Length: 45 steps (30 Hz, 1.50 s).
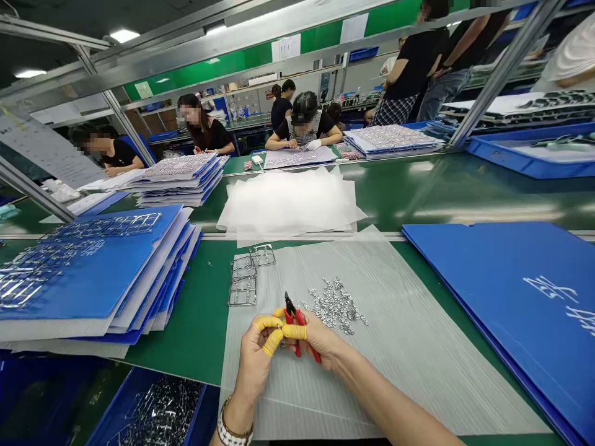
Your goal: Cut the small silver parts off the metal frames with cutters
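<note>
My right hand (316, 337) is closed round red-handled nippers (300, 322), whose dark jaws point up and away from me. Yellow covers wrap the fingertips of both hands. Thumb and finger of my left hand (257, 350) pinch together, meeting the right fingertips; a tiny shiny piece shows between them, too small to name. Just beyond my hands, a loose heap of small silvery parts (338, 306) lies on a translucent white sheet (400, 365). Several chrome-coloured sprue frames (242, 282) rest at the sheet's upper left edge.
Blue boards interleaved with white sheets (139, 297) are stacked at left, chrome frames on top. Below stands a blue bin (118, 396) of shiny scraps. Blue boards (506, 297) lie at right. White sheets (292, 201) are piled ahead; co-workers sit across the bench.
</note>
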### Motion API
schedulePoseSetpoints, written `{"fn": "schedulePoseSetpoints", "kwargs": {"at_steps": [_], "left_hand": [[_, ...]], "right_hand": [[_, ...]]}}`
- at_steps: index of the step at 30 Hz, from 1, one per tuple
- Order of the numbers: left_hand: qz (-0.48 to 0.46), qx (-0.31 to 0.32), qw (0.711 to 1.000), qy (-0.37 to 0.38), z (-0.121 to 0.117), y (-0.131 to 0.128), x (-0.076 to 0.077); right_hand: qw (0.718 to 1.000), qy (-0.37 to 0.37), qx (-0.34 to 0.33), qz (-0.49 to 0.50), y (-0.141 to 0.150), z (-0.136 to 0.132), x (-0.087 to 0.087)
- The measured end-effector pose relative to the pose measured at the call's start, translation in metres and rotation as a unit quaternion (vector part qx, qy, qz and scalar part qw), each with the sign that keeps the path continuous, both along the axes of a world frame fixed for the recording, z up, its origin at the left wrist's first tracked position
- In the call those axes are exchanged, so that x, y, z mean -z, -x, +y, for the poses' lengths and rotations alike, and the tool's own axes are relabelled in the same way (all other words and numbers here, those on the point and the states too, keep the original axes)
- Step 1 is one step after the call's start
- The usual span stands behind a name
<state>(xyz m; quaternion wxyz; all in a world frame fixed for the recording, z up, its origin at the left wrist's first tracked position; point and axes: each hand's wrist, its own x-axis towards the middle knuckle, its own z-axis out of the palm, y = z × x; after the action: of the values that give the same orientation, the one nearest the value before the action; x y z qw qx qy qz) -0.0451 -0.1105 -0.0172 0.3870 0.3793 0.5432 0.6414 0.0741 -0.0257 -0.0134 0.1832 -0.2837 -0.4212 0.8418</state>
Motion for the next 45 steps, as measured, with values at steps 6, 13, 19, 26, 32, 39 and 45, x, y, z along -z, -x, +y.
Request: {"fn": "schedulePoseSetpoints", "kwargs": {"at_steps": [6, 13, 19, 26, 32, 39, 45], "left_hand": [[0.013, -0.02, 0.995, 0.099, 0.007, 0.0, -0.003], [0.024, -0.035, 0.993, 0.109, 0.009, 0.0, 0.004], [0.035, -0.039, 0.992, 0.111, 0.007, 0.004, 0.008], [0.016, -0.039, 0.991, 0.129, 0.005, 0.006, 0.006], [0.001, -0.005, 0.993, 0.121, 0.004, 0.001, 0.005], [0.009, -0.028, 0.995, 0.095, -0.013, 0.017, -0.013], [-0.003, -0.115, 0.988, 0.1, -0.023, 0.039, -0.002]], "right_hand": [[0.919, -0.342, 0.008, -0.198, -0.019, 0.014, 0.001], [0.772, -0.529, -0.058, -0.347, -0.036, 0.019, -0.014], [0.734, -0.578, -0.076, -0.348, -0.041, 0.02, -0.016], [0.782, -0.525, -0.063, -0.33, -0.037, 0.02, -0.014], [0.881, -0.409, -0.038, -0.235, -0.014, 0.017, -0.01], [0.836, -0.47, -0.028, -0.282, -0.01, 0.01, -0.005], [0.687, -0.645, -0.121, -0.311, -0.015, -0.013, 0.004]]}}
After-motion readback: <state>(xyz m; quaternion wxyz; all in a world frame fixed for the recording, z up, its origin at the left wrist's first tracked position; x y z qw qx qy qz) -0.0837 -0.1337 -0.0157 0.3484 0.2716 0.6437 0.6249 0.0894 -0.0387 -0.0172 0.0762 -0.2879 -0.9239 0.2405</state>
